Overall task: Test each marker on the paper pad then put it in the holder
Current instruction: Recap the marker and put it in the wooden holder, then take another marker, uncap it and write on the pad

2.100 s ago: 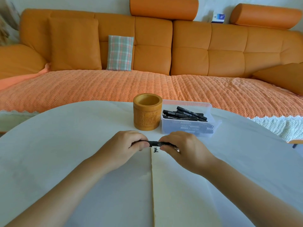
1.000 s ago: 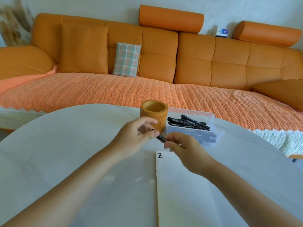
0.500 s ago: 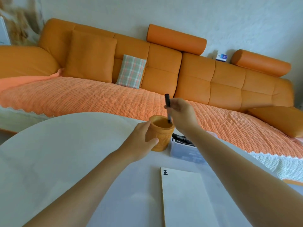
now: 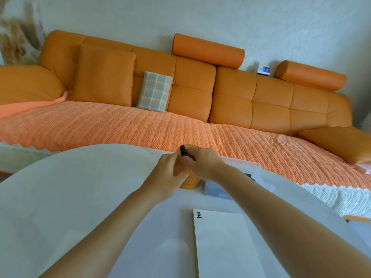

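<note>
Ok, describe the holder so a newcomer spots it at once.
On the white table before the orange sofa, look past the paper pad. There the left hand grips the holder, the right hand a marker. It is an upright yellow-brown cylinder, unlike the low clear box beside it.

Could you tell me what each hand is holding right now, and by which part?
Left hand grips the holder by its side; right hand pinches the marker just below its top end.
</note>
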Demonstrator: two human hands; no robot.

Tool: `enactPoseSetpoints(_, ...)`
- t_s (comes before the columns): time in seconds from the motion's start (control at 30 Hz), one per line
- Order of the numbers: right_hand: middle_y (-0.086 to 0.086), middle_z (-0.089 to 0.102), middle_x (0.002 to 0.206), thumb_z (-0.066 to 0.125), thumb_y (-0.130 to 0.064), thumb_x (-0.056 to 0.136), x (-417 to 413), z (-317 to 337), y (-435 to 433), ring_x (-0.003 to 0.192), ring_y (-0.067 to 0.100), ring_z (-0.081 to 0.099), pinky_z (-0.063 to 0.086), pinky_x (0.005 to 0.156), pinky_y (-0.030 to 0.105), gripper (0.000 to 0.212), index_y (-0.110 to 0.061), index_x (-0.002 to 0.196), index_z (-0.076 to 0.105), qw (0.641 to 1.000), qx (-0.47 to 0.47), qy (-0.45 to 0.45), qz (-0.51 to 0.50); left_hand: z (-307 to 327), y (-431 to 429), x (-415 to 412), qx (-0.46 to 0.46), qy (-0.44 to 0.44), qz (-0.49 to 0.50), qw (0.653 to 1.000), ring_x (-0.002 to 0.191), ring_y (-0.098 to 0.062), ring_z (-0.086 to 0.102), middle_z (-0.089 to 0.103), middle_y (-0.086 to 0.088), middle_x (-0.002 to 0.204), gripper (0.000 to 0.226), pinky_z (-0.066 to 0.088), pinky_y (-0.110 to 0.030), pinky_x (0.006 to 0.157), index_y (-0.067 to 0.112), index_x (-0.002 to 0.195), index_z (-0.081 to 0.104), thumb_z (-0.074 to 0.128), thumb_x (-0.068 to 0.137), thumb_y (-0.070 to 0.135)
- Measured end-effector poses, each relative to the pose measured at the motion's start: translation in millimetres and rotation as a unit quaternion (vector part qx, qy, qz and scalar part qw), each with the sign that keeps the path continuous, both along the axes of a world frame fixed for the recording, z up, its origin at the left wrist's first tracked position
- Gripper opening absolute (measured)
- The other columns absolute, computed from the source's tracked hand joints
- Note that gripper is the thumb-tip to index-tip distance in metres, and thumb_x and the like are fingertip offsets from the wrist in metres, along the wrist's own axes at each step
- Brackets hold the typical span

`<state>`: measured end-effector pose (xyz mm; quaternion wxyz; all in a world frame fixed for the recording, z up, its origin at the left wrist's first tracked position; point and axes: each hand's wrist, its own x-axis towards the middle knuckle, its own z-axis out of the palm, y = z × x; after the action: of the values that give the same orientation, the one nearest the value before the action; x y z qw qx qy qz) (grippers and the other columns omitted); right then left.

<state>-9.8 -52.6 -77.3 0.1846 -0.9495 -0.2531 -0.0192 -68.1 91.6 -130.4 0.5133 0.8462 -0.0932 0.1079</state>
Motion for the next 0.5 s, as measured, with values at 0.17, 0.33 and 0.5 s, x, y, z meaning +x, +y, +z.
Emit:
enactPoseSetpoints(0.17,-0.003,0.061,0.118,0.049,-0.028,0.099,1,4,-38,0.102,0.017,0.057,0.046,0.095,0.038,0.03,-0.025,0.126,0.062,0.995,0.034,-0.087,-0.042,5,-3,-4,0.086,-0.044,0.085,0.992,0.12,-0.013,0.048,0.041,0.004,0.136,0.053,0.042,-0.029,0.092,0.027,0.143,0.038,0.058,0.094,0.032)
enactPoseSetpoints(0.33,0.002,0.064,0.126,0.04,-0.013,0.101,13,-1,-112,0.095,0.02,0.062,0.053,0.076,0.032,0.034,-0.023,0.12,0.066,0.983,0.026,-0.052,-0.176,25,-25,-8,0.083,-0.179,0.109,0.974,0.088,-0.007,0.052,0.052,0.011,0.102,0.021,0.049,-0.026,0.078,0.026,0.111,0.058,0.059,0.091,0.02)
enactPoseSetpoints(0.5,0.004,0.055,0.139,0.035,-0.01,0.101,25,-18,-154,0.093,0.02,0.064,0.058,0.073,0.032,0.044,-0.02,0.141,0.051,0.97,-0.12,0.07,-0.202,38,-79,12,0.177,-0.145,0.004,0.974,0.095,0.001,0.053,0.057,0.02,0.099,0.013,0.038,-0.031,0.096,0.031,0.103,0.063,0.051,0.096,0.032)
